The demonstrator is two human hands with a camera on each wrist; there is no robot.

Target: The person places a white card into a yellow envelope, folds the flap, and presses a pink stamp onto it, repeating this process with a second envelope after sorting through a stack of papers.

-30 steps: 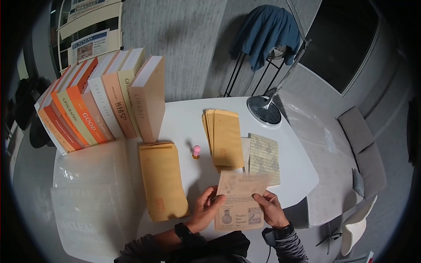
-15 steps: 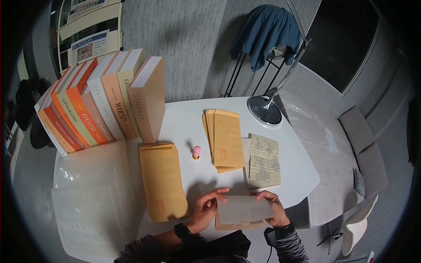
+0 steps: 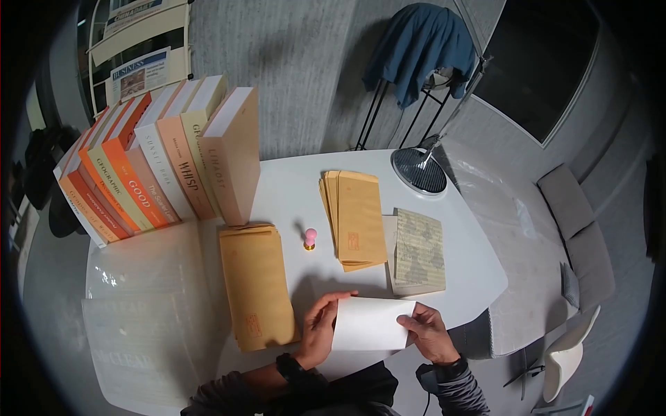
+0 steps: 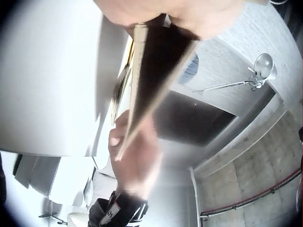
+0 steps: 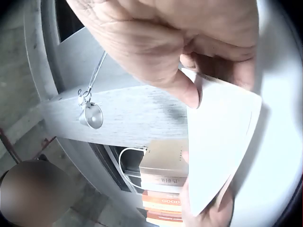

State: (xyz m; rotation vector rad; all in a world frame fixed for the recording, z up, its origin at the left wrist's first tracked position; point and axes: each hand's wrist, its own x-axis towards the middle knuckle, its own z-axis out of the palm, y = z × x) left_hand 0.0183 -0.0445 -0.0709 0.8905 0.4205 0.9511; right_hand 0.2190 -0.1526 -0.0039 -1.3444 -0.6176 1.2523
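Observation:
A folded printed sheet of paper, its blank side up, is held between both hands over the near edge of the table. My right hand pinches its right end, thumb on top and fingers underneath. At the opposite end my left hand grips the sheet, its fingers along the far left corner. Seen end-on in the left wrist view, the two layers of the sheet stand apart in a narrow V. The right wrist view shows the right thumb pressing on the white face.
Brown envelopes lie in a left stack and a farther stack. A pink-handled stamp stands between them. Patterned paper lies right. Behind are a row of books and a lamp base.
The sheet's far part has been folded down towards the body, hiding the print and showing the blank back. The right thumb has come onto the folded face.

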